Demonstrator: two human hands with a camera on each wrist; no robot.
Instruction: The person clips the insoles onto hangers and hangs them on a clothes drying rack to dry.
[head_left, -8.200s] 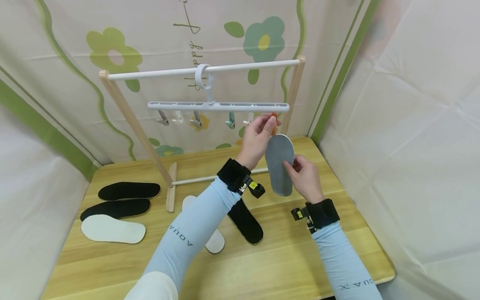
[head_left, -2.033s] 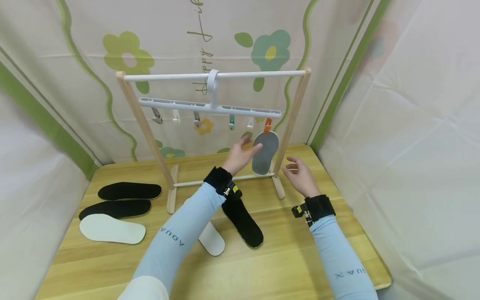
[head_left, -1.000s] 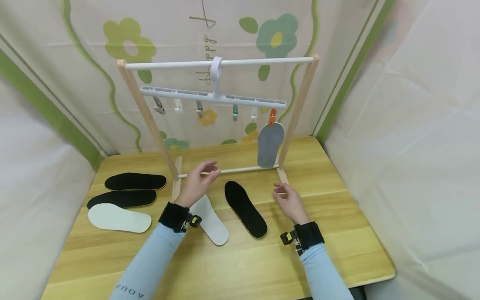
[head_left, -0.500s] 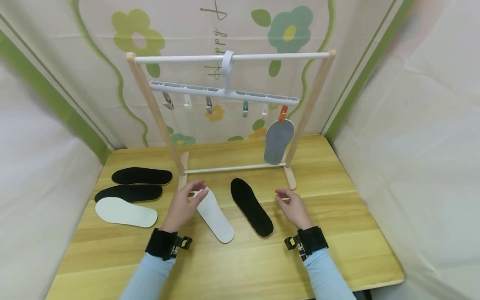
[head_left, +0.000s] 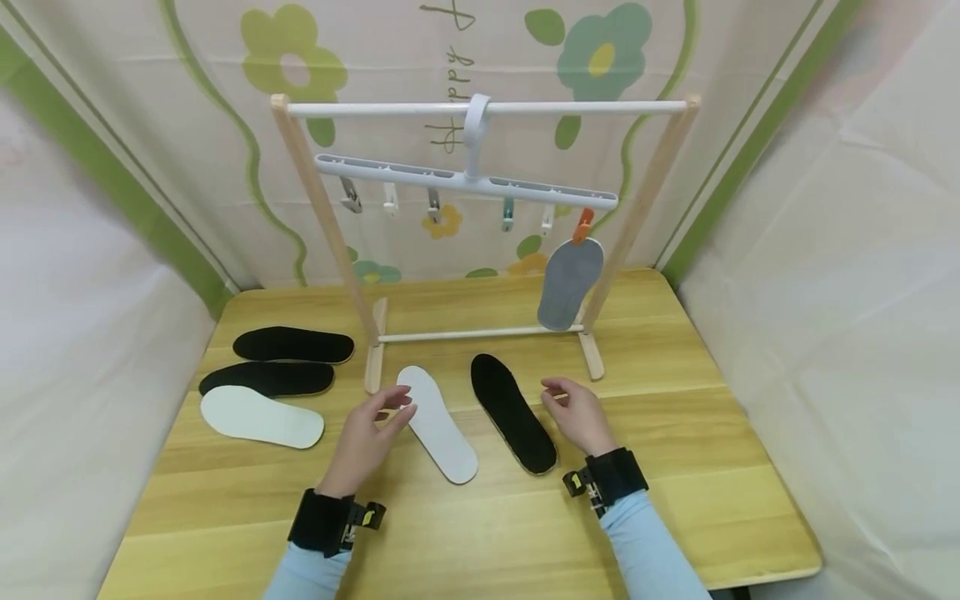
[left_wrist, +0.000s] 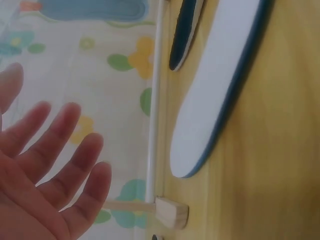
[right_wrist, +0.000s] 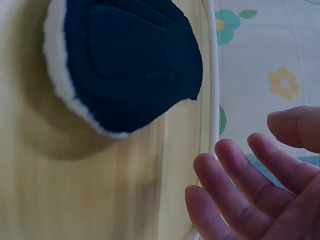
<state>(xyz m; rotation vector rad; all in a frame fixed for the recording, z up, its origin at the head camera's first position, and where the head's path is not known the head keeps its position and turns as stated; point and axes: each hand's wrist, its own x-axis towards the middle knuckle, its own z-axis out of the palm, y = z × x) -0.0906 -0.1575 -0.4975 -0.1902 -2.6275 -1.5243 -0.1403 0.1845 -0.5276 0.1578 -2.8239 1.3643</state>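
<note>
Loosely parted, empty, my left fingers (left_wrist: 75, 167) and right fingers (right_wrist: 225, 187) hover near the white insole (head_left: 437, 425) and black insole (head_left: 513, 414) before the rack (head_left: 585, 107); at its right, an orange clip (head_left: 583, 226) holds the gray insole (head_left: 570, 285).

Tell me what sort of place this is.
Probably a makeshift work booth: a flower-printed cloth hangs behind a wood-grain table, pale sheets flank it, and a small rack stands on top.

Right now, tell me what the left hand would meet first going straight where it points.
Probably the white insole to its right; the left hand overlaps that insole's edge in the head view. Hand height is unclear: passing above, it might instead reach the rack's lower rod.
</note>
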